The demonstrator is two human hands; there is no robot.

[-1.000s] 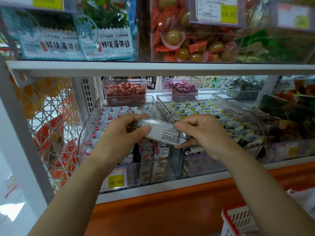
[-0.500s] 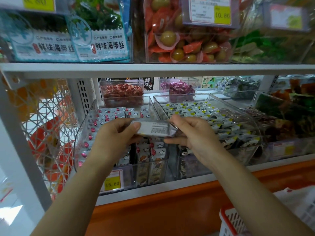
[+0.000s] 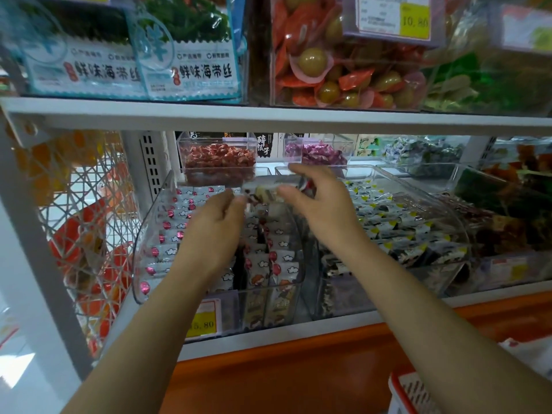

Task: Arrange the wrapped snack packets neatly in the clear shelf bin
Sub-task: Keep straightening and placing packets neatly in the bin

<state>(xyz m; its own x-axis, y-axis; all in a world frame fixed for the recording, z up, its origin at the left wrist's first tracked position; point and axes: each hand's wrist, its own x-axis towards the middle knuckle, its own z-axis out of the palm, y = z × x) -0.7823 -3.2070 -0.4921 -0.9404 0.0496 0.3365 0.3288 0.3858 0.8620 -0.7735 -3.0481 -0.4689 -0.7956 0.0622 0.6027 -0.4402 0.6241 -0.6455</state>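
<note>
A clear shelf bin on the lower shelf holds rows of white wrapped snack packets printed with clouds and red balloons. Both my hands are raised over the back of this bin. My left hand and my right hand pinch the two ends of one white snack packet, held level between them above the rows. The packet is blurred by motion.
A second clear bin of black-and-yellow packets stands right of it. Small bins of red and purple candies sit behind. The upper shelf edge hangs close above. A red basket is at lower right, a wire rack at left.
Both hands have carried the packet up and farther back, from in front of the bin's middle to above its rear rows. The packet now lies flatter between them.
</note>
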